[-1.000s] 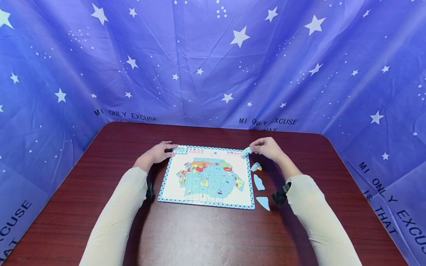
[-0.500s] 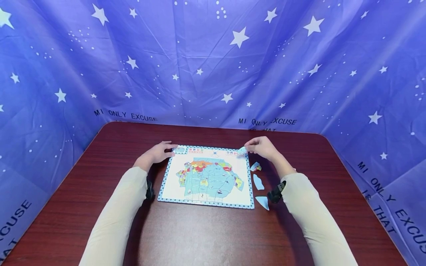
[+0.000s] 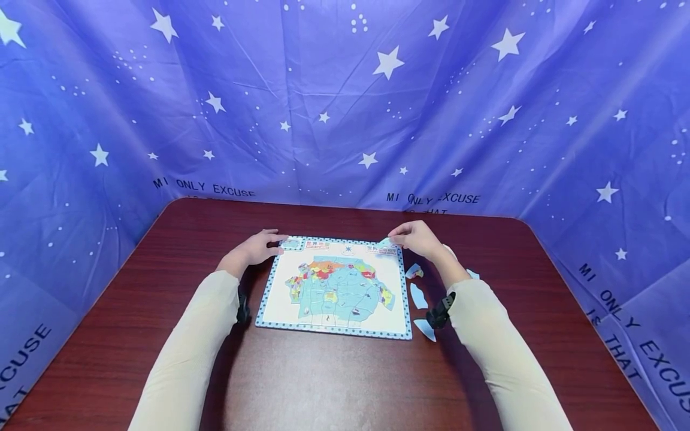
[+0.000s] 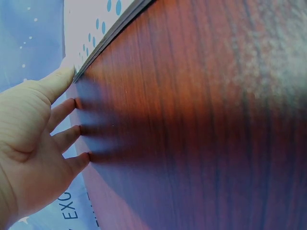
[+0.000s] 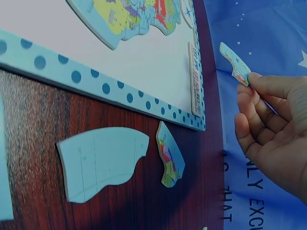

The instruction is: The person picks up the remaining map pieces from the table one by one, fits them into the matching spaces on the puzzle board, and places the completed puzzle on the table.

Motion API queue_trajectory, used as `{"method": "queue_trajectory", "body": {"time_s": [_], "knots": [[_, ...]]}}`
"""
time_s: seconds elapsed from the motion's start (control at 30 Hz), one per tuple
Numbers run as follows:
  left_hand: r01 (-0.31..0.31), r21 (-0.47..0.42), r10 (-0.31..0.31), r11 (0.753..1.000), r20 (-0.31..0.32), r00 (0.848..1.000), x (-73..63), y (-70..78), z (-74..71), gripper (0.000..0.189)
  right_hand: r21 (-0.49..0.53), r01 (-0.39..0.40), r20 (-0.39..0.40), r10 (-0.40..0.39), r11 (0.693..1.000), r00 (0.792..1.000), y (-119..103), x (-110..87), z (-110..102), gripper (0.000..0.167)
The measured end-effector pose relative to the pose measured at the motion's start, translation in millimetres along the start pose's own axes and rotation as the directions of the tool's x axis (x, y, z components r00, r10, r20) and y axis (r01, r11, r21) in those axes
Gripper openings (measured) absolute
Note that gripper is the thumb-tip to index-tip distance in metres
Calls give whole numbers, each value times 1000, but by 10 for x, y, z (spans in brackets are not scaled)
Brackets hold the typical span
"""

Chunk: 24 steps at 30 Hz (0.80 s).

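We see right hand [image 5: 282, 127] pinching map piece [image 5: 235, 63] over far right corner of puzzle board [image 3: 396, 320]; left hand [image 3: 252, 248], fingers [image 4: 67, 137] extended, at far left corner. Blue piece [image 3: 473, 274] behind right sleeve [image 3: 501, 353]: mostly hidden.

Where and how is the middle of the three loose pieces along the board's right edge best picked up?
Probably pinch the middle piece across its long edges at mid-length, coming from above on the right, away from the board: it lies flat and thin, longer along the board than across, with table showing on both long sides.
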<state>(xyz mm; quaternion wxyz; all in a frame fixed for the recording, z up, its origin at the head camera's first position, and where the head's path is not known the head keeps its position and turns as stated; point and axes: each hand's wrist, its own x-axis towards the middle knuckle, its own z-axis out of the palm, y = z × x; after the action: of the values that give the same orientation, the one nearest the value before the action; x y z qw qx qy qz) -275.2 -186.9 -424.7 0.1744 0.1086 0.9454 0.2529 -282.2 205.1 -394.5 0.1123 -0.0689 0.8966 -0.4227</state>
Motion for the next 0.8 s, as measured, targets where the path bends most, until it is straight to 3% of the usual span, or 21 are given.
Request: {"method": "queue_trajectory", "body": {"time_s": [0.8], "knots": [[-13,19,13,1000,-7,1000,30,-36,16,52,-10,14,-11,-14,1000,1000,-111,124,217,18]]}}
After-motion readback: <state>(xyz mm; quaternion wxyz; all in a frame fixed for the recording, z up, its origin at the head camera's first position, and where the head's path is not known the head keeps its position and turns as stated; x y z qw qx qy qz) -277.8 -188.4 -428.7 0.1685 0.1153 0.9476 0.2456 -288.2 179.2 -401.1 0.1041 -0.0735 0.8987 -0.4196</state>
